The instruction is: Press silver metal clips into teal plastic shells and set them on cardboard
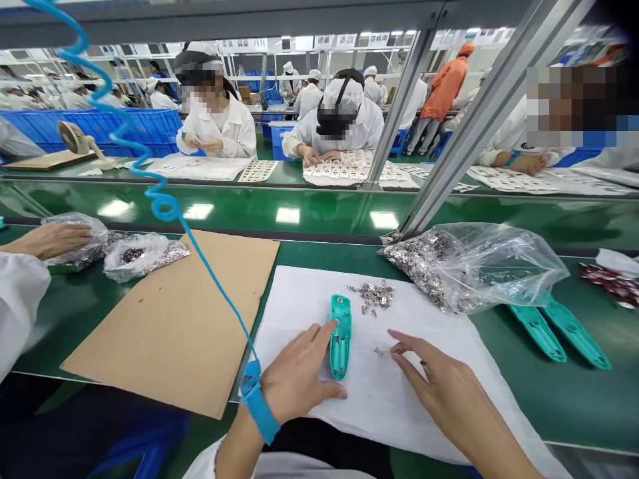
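Teal plastic casing point(340, 336), lying lengthwise on a white sheet point(304, 313) on the green desk point(559, 406); left hand point(294, 372) curled against it, thumb pressed on its upper end. Right hand point(434, 379) open, fingers spread, pinching nothing, just beside a loose metal clip point(379, 352). Heap of metal clips point(372, 296) above the casing; clear plastic bag point(469, 266) holding many more at the sheet's far edge. Two further teal casings point(559, 332) lie unhandled to the right.
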Demonstrator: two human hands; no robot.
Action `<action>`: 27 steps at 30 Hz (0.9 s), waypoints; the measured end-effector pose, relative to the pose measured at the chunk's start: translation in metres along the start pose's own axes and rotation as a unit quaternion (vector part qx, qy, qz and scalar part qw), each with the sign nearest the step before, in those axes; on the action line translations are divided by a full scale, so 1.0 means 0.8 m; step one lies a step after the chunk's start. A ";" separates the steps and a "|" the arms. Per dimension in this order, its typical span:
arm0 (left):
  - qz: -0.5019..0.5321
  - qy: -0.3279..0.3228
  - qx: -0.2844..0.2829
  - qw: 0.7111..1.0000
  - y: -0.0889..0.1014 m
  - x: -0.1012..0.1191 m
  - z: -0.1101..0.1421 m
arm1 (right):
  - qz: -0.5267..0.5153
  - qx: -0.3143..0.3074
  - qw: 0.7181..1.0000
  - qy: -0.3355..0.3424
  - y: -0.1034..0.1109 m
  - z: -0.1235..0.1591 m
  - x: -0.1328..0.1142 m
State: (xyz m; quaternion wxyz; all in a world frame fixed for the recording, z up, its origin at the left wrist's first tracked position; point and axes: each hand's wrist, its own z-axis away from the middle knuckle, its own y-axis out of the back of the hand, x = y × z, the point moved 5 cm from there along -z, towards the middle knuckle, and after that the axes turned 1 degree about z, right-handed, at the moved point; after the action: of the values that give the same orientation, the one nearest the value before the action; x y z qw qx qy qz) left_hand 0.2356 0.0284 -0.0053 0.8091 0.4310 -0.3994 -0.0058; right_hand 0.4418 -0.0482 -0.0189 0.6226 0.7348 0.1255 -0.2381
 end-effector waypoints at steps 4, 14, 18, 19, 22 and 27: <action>-0.034 -0.038 -0.013 0.999 0.005 -0.005 -0.005 | -0.025 -0.043 0.998 0.047 -0.009 0.007 -0.026; -0.045 -0.062 0.036 0.996 -0.008 0.003 -0.013 | -0.036 -0.042 0.993 0.105 -0.034 0.026 -0.077; -0.069 -0.092 0.076 0.990 -0.014 0.001 -0.017 | -0.034 -0.063 0.994 0.084 -0.044 0.028 -0.072; -0.069 -0.100 0.086 0.989 -0.014 -0.002 -0.018 | -0.030 -0.065 0.994 0.078 -0.044 0.028 -0.070; -0.055 -0.118 0.111 0.985 -0.014 -0.008 -0.020 | -0.020 -0.074 0.994 0.073 -0.041 0.031 -0.066; -0.039 -0.149 0.136 0.979 -0.016 -0.013 -0.019 | -0.010 -0.083 0.994 0.066 -0.036 0.032 -0.067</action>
State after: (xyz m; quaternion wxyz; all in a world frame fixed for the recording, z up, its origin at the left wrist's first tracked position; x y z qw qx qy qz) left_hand 0.2427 0.0343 -0.0252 0.6733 0.5468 -0.4955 -0.0465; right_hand 0.3768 -0.0617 -0.0192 0.6695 0.6931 0.1935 -0.1840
